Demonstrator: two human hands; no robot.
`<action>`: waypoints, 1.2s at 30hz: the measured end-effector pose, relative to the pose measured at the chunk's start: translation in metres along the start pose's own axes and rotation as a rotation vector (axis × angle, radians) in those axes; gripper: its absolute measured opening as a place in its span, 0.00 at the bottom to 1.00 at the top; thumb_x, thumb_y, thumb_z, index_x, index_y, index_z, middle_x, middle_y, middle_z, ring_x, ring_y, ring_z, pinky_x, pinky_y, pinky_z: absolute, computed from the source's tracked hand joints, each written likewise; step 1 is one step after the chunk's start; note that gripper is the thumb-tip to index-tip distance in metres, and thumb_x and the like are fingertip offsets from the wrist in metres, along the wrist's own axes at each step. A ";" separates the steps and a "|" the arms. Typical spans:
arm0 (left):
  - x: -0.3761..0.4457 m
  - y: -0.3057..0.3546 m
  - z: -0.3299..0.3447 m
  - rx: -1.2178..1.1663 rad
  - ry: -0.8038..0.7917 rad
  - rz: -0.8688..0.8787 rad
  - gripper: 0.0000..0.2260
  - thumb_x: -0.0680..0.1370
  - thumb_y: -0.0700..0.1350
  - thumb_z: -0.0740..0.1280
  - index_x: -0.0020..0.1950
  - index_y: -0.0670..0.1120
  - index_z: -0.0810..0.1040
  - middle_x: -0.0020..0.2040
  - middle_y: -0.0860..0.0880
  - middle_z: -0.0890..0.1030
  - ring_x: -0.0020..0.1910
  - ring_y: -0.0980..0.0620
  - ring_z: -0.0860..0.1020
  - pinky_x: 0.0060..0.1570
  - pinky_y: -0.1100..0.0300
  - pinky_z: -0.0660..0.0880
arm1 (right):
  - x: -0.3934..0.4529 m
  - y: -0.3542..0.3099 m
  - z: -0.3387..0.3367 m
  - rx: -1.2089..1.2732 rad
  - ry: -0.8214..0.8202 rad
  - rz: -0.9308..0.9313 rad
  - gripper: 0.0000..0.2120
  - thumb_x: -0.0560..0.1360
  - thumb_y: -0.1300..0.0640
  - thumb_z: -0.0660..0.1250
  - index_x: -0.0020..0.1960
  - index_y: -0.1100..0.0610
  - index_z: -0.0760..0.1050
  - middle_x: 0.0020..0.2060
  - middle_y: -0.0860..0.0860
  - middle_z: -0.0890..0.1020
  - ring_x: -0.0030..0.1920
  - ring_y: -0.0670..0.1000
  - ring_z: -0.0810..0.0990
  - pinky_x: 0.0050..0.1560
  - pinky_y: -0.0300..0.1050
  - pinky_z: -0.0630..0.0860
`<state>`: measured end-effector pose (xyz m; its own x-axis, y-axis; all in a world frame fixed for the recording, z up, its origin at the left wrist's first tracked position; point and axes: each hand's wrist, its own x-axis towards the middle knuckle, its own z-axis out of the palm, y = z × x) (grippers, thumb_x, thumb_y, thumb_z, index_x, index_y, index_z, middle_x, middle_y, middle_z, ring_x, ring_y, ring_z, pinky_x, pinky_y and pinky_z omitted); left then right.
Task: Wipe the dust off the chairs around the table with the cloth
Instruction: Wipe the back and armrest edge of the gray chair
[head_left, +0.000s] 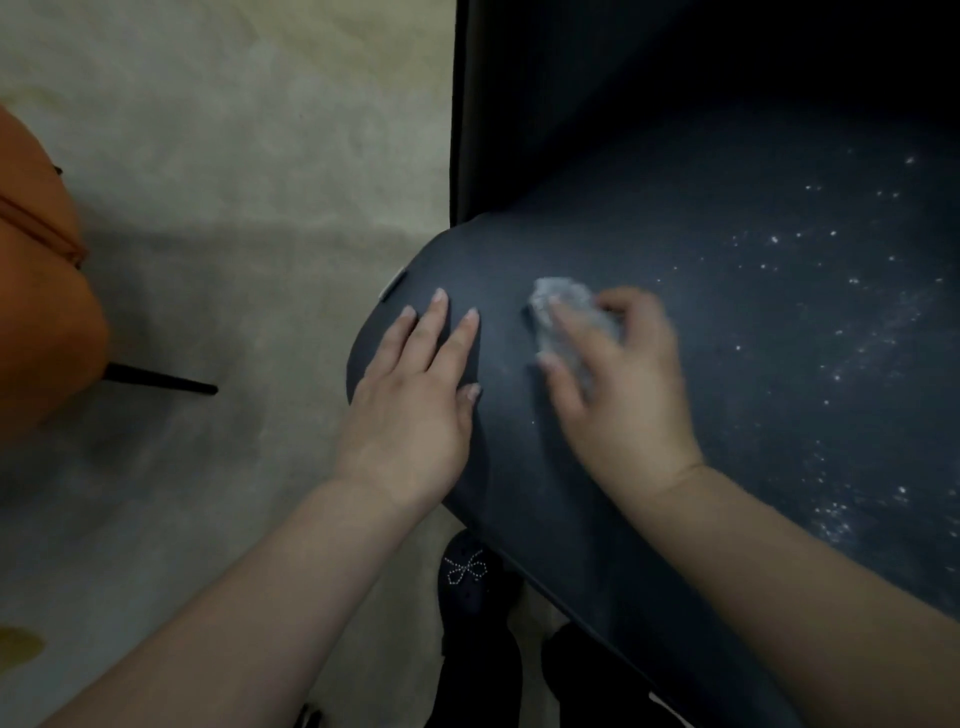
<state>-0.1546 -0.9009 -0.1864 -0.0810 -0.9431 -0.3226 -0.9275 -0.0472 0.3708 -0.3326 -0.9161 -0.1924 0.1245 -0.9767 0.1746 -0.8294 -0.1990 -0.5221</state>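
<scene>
A dark blue chair seat (753, 364) fills the right half of the view, speckled with white dust on its right side. My right hand (618, 384) grips a small crumpled grey cloth (558, 306) and presses it onto the seat near the left corner. My left hand (415, 400) lies flat on the seat's left edge with fingers straight and spread. The chair's dark backrest (675, 104) rises at the top.
An orange chair (41, 291) with a black leg (161, 382) stands at the left over a pale floor (234, 182). My dark shoes (467, 582) show below the seat's front edge.
</scene>
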 end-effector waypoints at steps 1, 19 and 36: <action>-0.001 0.001 0.001 -0.004 0.001 -0.006 0.27 0.81 0.51 0.56 0.79 0.56 0.50 0.79 0.55 0.45 0.77 0.52 0.44 0.75 0.52 0.51 | -0.004 -0.010 0.005 0.009 -0.042 -0.036 0.19 0.73 0.54 0.69 0.63 0.56 0.77 0.57 0.63 0.74 0.53 0.64 0.73 0.53 0.57 0.75; -0.006 0.010 0.002 0.049 -0.021 0.031 0.28 0.81 0.51 0.56 0.79 0.52 0.49 0.80 0.53 0.45 0.78 0.50 0.45 0.76 0.52 0.49 | -0.027 0.000 -0.008 -0.107 -0.003 0.033 0.19 0.71 0.61 0.73 0.62 0.53 0.79 0.53 0.62 0.78 0.46 0.64 0.75 0.44 0.56 0.75; -0.004 0.043 0.016 0.055 0.031 0.016 0.27 0.81 0.52 0.55 0.79 0.51 0.51 0.80 0.52 0.47 0.78 0.51 0.45 0.74 0.52 0.47 | -0.058 0.045 -0.046 -0.173 0.100 0.139 0.19 0.75 0.50 0.64 0.63 0.55 0.78 0.56 0.62 0.76 0.49 0.63 0.73 0.48 0.55 0.72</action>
<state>-0.2002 -0.8940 -0.1835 -0.0854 -0.9533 -0.2897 -0.9449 -0.0147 0.3270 -0.4028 -0.8644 -0.1876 -0.0451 -0.9794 0.1970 -0.9166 -0.0379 -0.3980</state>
